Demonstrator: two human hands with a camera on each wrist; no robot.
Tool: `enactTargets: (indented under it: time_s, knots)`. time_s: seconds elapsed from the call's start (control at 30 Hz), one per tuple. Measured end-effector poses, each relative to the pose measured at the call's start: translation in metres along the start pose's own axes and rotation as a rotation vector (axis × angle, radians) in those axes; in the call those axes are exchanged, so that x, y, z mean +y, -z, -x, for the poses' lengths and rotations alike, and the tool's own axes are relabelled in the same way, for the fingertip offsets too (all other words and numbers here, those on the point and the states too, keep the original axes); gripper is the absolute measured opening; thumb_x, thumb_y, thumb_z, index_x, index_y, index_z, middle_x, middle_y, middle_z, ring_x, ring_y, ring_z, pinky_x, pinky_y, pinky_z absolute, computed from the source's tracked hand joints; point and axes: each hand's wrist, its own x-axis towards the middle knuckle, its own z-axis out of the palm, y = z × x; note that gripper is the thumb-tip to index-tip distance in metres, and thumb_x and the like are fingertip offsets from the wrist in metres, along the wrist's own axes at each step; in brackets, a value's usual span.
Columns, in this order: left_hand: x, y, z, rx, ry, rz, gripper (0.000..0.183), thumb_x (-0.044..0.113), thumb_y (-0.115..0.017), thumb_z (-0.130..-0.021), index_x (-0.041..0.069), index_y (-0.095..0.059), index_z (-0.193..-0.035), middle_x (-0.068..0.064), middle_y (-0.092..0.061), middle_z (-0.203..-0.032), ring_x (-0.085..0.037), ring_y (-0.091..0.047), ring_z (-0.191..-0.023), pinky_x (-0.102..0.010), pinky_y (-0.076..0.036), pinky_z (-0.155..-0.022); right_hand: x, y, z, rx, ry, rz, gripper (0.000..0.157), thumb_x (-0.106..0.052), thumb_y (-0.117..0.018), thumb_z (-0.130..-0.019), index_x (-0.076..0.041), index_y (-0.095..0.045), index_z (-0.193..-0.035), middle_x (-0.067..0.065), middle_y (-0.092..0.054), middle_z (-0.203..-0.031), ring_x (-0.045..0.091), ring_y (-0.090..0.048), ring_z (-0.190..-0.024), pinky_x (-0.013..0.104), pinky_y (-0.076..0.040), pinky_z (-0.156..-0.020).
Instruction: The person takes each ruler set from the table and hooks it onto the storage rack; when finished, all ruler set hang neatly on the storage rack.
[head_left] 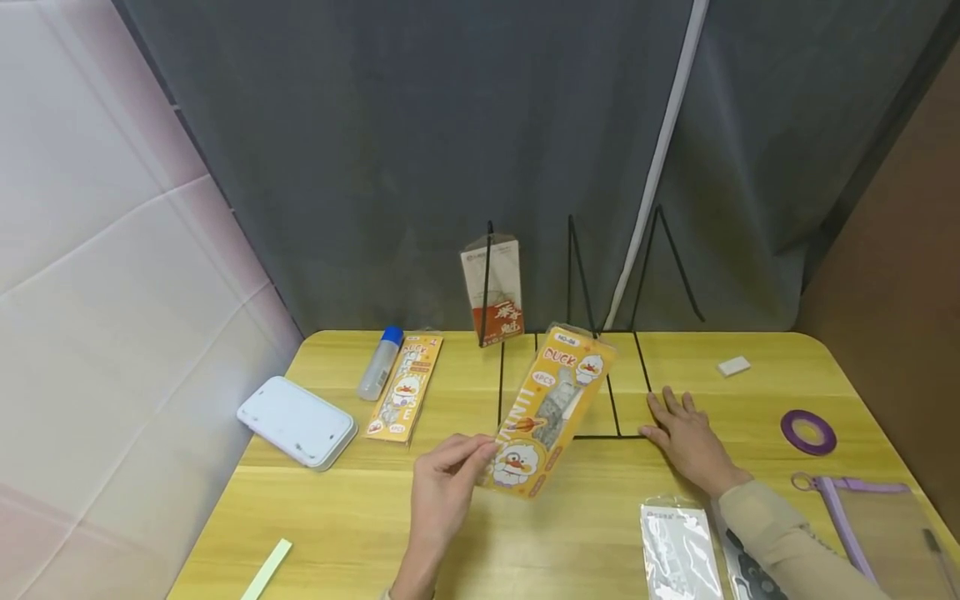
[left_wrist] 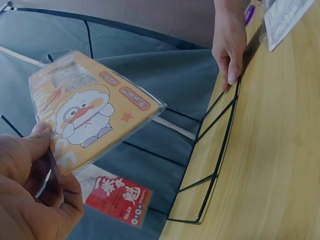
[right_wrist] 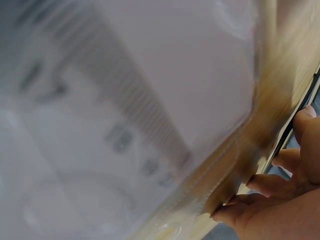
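Note:
My left hand (head_left: 447,481) pinches the lower corner of a yellow duck package (head_left: 552,410) between thumb and fingers. It is a flat clear sleeve with a cartoon duck, tilted in the air in front of a black wire rack (head_left: 501,387). The left wrist view shows the same package (left_wrist: 107,100) close up. My right hand (head_left: 686,442) rests at the rack's right front corner, fingers extended; in the right wrist view its fingers (right_wrist: 270,184) lie along the black wire. A white-and-red ruler package (head_left: 495,287) stands upright at the rack's left divider.
Left on the table are another duck package (head_left: 406,387), a blue-capped glue bottle (head_left: 380,367), a white tin (head_left: 297,421) and a pale green strip (head_left: 267,569). Rightward lie a white eraser (head_left: 733,366), purple tape roll (head_left: 807,432), zip pouch (head_left: 888,533) and clear ruler package (head_left: 678,550).

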Motion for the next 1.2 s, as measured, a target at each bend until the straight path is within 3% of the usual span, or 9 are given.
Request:
enactTargets:
  time_s: [0.2,0.33,0.47,0.53,0.7,0.83,1.0,1.2]
  knots:
    - [-0.003,-0.001,-0.003,0.017,-0.018,-0.046,0.007,0.001,-0.071,-0.079,-0.001,-0.072,-0.085,-0.007,-0.068,-0.076,-0.017,-0.059,-0.063,-0.026,-0.053,-0.057,0.001,-0.003,0.001,0.023,0.008,-0.004,0.065,-0.041,-0.05,-0.095,0.0,-0.032,-0.142,0.03,-0.018,-0.147,0.054,-0.009,-0.132,0.07,-0.012,-0.099]
    - [-0.003,-0.01,-0.018,0.045,-0.058,-0.096,0.007,0.005,-0.07,-0.081,0.0,-0.073,-0.086,-0.007,-0.068,-0.076,-0.019,-0.058,-0.059,-0.024,-0.05,-0.051,0.002,-0.002,0.0,0.021,0.005,0.002,0.065,-0.041,-0.05,-0.095,-0.001,-0.032,-0.142,0.03,-0.018,-0.147,0.054,-0.009,-0.132,0.07,-0.012,-0.099]
    - [-0.007,-0.022,-0.045,0.081,-0.058,-0.086,0.013,0.009,-0.07,-0.083,-0.001,-0.072,-0.09,-0.011,-0.069,-0.081,-0.031,-0.061,-0.062,-0.032,-0.053,-0.052,0.002,-0.001,0.0,0.004,-0.002,0.002,0.064,-0.04,-0.049,-0.095,-0.001,-0.03,-0.143,0.029,-0.016,-0.148,0.053,-0.008,-0.133,0.07,-0.011,-0.1]
    - [-0.021,-0.028,-0.063,0.101,-0.062,-0.058,0.016,0.014,-0.07,-0.083,0.0,-0.073,-0.092,-0.011,-0.069,-0.082,-0.033,-0.062,-0.065,-0.036,-0.055,-0.054,0.002,-0.001,0.0,0.006,-0.001,0.003,0.064,-0.039,-0.05,-0.095,-0.001,-0.031,-0.143,0.029,-0.017,-0.148,0.054,-0.008,-0.132,0.07,-0.011,-0.1]
    - [-0.057,-0.046,-0.109,0.166,-0.051,-0.062,0.022,0.028,-0.071,-0.081,0.009,-0.075,-0.091,-0.006,-0.071,-0.085,-0.018,-0.062,-0.064,-0.027,-0.052,-0.05,0.002,-0.003,-0.001,0.015,0.002,0.013,0.063,-0.038,-0.05,-0.095,0.0,-0.032,-0.142,0.03,-0.018,-0.147,0.054,-0.01,-0.132,0.07,-0.012,-0.1]
    - [-0.064,-0.063,-0.131,0.207,-0.01,-0.1,0.024,0.035,-0.071,-0.081,0.013,-0.076,-0.09,-0.003,-0.071,-0.084,-0.013,-0.061,-0.062,-0.021,-0.046,-0.049,0.003,-0.004,-0.001,0.017,0.004,0.011,0.062,-0.037,-0.051,-0.095,0.0,-0.032,-0.142,0.03,-0.018,-0.147,0.054,-0.01,-0.132,0.07,-0.012,-0.1]
    - [-0.076,-0.079,-0.145,0.2,-0.006,-0.084,0.019,0.032,-0.07,-0.082,0.015,-0.075,-0.09,0.0,-0.07,-0.081,-0.013,-0.061,-0.065,-0.023,-0.048,-0.053,0.004,-0.004,-0.001,0.018,0.008,0.011,0.063,-0.037,-0.05,-0.095,0.0,-0.032,-0.142,0.031,-0.019,-0.146,0.054,-0.01,-0.132,0.07,-0.013,-0.099]
    - [-0.089,-0.09,-0.149,0.183,0.013,-0.045,0.018,0.028,-0.07,-0.084,0.013,-0.074,-0.092,-0.001,-0.07,-0.083,-0.016,-0.061,-0.07,-0.024,-0.049,-0.06,0.005,-0.005,-0.001,0.011,-0.002,0.006,0.064,-0.041,-0.048,-0.096,-0.001,-0.03,-0.143,0.029,-0.017,-0.148,0.053,-0.009,-0.133,0.069,-0.012,-0.101]
